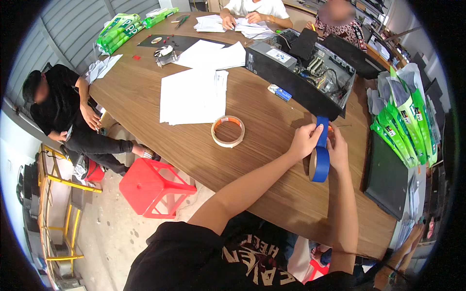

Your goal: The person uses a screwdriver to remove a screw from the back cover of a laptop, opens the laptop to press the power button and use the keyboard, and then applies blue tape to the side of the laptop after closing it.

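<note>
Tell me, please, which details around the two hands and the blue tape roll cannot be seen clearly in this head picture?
- Head view: the free end of the blue tape roll is covered by the left hand.
- Head view: the right hand sits behind the roll, so its fingertips are hidden.
- Head view: parts inside the open black computer case are too small.
- Head view: the beige tape ring shows orange inside; its material is unclear.
</note>
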Demonstrator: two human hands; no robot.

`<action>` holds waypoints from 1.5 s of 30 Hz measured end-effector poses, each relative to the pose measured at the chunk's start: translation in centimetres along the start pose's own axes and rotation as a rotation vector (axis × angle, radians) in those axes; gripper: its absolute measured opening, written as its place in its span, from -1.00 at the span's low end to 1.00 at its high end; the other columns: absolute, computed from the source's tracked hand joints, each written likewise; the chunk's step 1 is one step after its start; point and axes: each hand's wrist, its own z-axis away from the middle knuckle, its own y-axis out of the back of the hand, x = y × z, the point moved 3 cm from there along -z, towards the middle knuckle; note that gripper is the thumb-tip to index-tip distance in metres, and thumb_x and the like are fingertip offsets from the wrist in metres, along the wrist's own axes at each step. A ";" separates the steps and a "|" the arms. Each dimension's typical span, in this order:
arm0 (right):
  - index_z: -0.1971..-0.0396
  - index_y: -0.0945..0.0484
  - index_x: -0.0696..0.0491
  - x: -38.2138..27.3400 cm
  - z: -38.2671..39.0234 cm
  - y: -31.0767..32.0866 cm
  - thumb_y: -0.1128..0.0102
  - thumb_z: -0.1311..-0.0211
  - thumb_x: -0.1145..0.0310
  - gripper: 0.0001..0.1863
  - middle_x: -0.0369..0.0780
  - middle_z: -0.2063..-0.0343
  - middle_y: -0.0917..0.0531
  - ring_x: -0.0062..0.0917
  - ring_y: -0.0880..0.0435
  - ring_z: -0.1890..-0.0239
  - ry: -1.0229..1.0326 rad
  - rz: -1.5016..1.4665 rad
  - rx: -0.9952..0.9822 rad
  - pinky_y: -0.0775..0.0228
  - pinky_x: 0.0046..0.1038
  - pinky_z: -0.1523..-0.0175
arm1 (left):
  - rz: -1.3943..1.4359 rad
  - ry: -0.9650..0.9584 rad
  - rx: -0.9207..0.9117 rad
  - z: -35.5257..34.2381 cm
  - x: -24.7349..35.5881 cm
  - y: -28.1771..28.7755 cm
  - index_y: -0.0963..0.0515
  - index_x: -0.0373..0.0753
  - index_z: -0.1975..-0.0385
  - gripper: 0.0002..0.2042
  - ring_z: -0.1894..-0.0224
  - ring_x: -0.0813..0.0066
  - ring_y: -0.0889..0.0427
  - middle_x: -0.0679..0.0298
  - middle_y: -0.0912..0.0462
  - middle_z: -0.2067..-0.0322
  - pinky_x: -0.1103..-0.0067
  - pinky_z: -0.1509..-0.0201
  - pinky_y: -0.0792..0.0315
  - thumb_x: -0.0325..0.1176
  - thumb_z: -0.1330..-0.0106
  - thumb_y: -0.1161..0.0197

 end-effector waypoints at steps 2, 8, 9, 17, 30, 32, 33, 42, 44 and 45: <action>-0.13 -0.37 -0.06 -0.1 -1.3 0.0 -0.02 -0.16 0.59 -0.51 -0.06 0.36 -0.54 -0.22 -0.58 0.38 0.038 0.122 -0.036 -0.42 -0.30 0.26 | -0.129 -0.010 -0.017 -0.1 0.2 0.3 -0.41 -0.36 0.56 -0.67 0.62 0.74 -0.26 0.31 -0.38 0.73 0.61 0.58 -0.20 -0.23 -0.37 -0.06; -0.04 -0.43 -0.09 0.5 -2.4 -0.6 0.02 -0.18 0.50 -0.61 -0.08 0.30 -0.47 -0.09 -0.56 0.30 0.049 0.469 -0.151 -0.42 -0.18 0.23 | -0.239 0.001 -0.039 0.1 1.0 0.4 -0.39 -0.39 0.63 -0.58 0.64 0.65 -0.21 0.24 -0.32 0.77 0.53 0.58 -0.21 -0.17 -0.37 -0.05; 0.03 -0.45 -0.05 0.5 -2.2 -0.6 0.00 -0.18 0.49 -0.67 -0.10 0.29 -0.46 -0.10 -0.56 0.30 0.083 0.499 -0.136 -0.43 -0.19 0.24 | -0.237 0.002 -0.037 0.1 0.9 0.5 -0.39 -0.39 0.63 -0.58 0.64 0.65 -0.21 0.24 -0.32 0.77 0.53 0.58 -0.21 -0.17 -0.37 -0.05; 0.24 -0.49 0.06 -0.9 -0.3 1.8 -0.09 -0.15 0.49 -0.84 -0.14 0.24 -0.48 -0.18 -0.56 0.30 0.140 0.497 0.093 -0.44 -0.27 0.26 | -0.237 -0.045 0.067 0.5 1.7 0.6 -0.39 -0.39 0.60 -0.62 0.66 0.63 -0.19 0.17 -0.30 0.77 0.51 0.60 -0.19 -0.21 -0.37 -0.05; 0.06 -0.08 0.03 -4.0 5.3 9.4 0.19 -0.43 0.29 -0.78 0.02 0.22 -0.57 -0.41 -0.65 0.36 -0.099 -0.522 0.689 -0.48 -0.51 0.28 | -0.229 -0.038 0.088 0.5 1.8 0.4 -0.40 -0.40 0.57 -0.65 0.71 0.51 -0.27 0.14 -0.35 0.77 0.50 0.59 -0.22 -0.23 -0.37 -0.04; 0.02 -0.12 0.03 -4.4 6.3 9.6 0.25 -0.45 0.23 -0.75 0.00 0.25 -0.57 -0.41 -0.64 0.39 -0.093 -0.669 0.747 -0.47 -0.50 0.28 | -0.241 -0.042 0.080 0.5 1.5 0.4 -0.39 -0.40 0.58 -0.64 0.71 0.53 -0.26 0.15 -0.33 0.77 0.51 0.60 -0.21 -0.22 -0.37 -0.04; 0.02 -0.12 0.03 -4.4 6.7 9.6 0.25 -0.45 0.23 -0.75 0.00 0.25 -0.57 -0.41 -0.64 0.39 -0.097 -0.667 0.755 -0.47 -0.50 0.28 | -0.258 -0.048 0.081 0.5 1.5 0.4 -0.38 -0.39 0.59 -0.63 0.72 0.55 -0.25 0.17 -0.32 0.78 0.51 0.60 -0.20 -0.22 -0.38 -0.03; 0.03 -0.20 0.11 -4.6 8.1 7.2 0.21 -0.43 0.28 -0.74 -0.05 0.25 -0.55 -0.42 -0.61 0.41 -0.063 -0.773 0.569 -0.46 -0.43 0.25 | -0.280 -0.056 0.037 0.7 2.2 -0.2 -0.33 -0.37 0.64 -0.62 0.72 0.58 -0.22 0.22 -0.30 0.80 0.51 0.62 -0.15 -0.23 -0.37 -0.04; 0.06 -0.21 0.13 -4.7 8.3 7.1 0.09 -0.38 0.40 -0.77 -0.08 0.26 -0.55 -0.46 -0.59 0.37 -0.041 -0.715 0.499 -0.46 -0.47 0.24 | -0.309 -0.035 0.016 0.7 2.6 -0.6 -0.34 -0.36 0.63 -0.62 0.71 0.58 -0.21 0.23 -0.29 0.80 0.52 0.60 -0.15 -0.21 -0.36 -0.05; 0.07 -0.22 0.12 -4.8 8.5 6.9 0.05 -0.34 0.47 -0.78 -0.11 0.26 -0.56 -0.47 -0.59 0.33 -0.090 -0.691 0.494 -0.47 -0.49 0.24 | -0.308 -0.030 0.008 0.8 2.4 -0.5 -0.34 -0.36 0.63 -0.62 0.71 0.58 -0.21 0.23 -0.29 0.80 0.52 0.60 -0.15 -0.21 -0.36 -0.05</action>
